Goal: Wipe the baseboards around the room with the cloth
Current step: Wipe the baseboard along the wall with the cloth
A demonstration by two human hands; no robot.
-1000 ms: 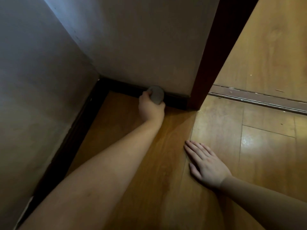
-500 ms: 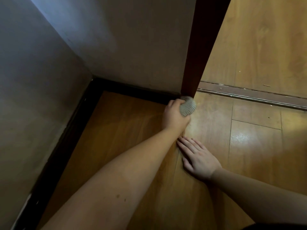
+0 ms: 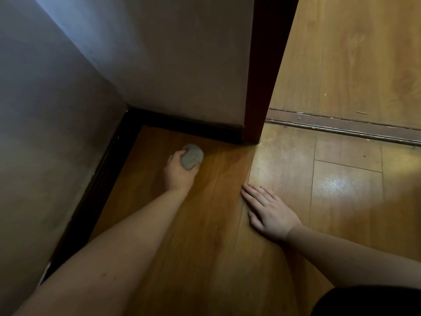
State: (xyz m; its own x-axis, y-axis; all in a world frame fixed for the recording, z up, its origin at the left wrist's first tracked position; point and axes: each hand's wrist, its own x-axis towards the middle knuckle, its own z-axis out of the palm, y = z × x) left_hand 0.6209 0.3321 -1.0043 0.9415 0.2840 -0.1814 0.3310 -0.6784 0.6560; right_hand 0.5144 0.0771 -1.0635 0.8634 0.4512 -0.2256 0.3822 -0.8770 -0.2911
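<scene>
Item: left hand. Our fingers are curled round a balled grey cloth, which bulges out beyond them; the grip looks firm. The cloth sits over the floor, apart from the woodwork.

Item: right hand. Fingers straight and spread, flat on the floor, holding nothing; we judge it a prop for our weight.

Item: baseboard, far run. Dark strip beyond our cloth-holding fingers, ending at the door frame to their right. Not touched by the cloth.

Item: baseboard, side run. Dark strip to the left of those fingers, meeting the far run in the corner ahead of them and trailing back toward us along the wall.

Step in hand, as we judge it: between strokes, cloth off the board.

Next move calls for: carrying the cloth to a run of baseboard, likely the side one, pressing it against the face and drawing it along, with the right hand shifting as we go.
</scene>
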